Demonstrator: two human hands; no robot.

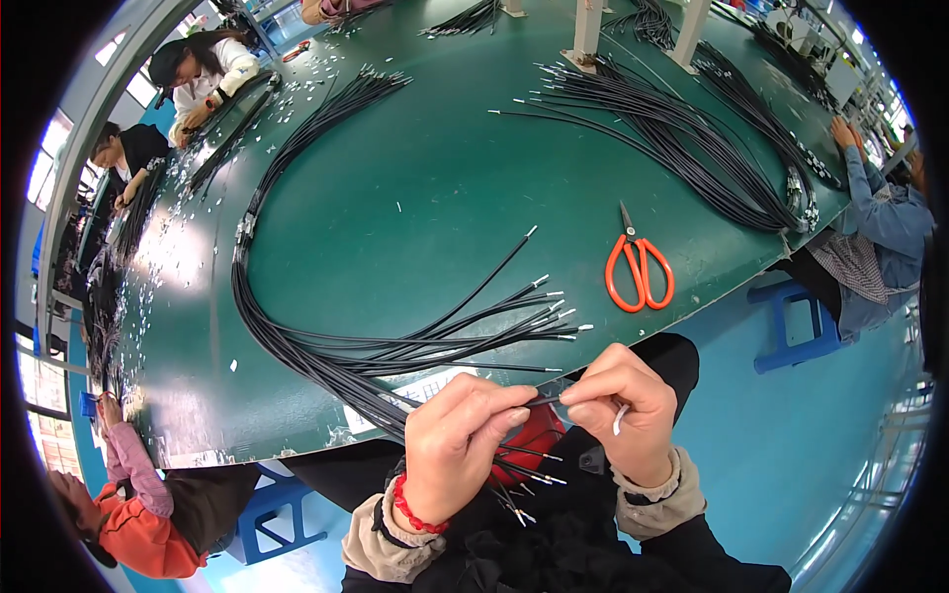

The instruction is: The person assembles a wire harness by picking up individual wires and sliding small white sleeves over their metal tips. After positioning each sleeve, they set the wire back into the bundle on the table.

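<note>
My left hand (450,445), with a red bracelet at its wrist, is closed in a pinch on a thin black cable (543,401). Thumb and fingertips of my right hand (631,410) meet at the end of the same cable, hiding its tip. A small white strip (621,419) shows against my right fingers. Beyond my left hand, a curved bundle of black cables (326,371) lies on the green table, most ends tipped white. Several other cable ends (529,472) hang over my lap, below my left hand.
Orange-handled scissors (641,272) lie on the green table (425,198), right of centre. Another cable bundle (682,143) rests at the far right, near pale posts (585,35). White scraps litter the left side. Co-workers sit along both sides; a blue stool (796,326) stands at right.
</note>
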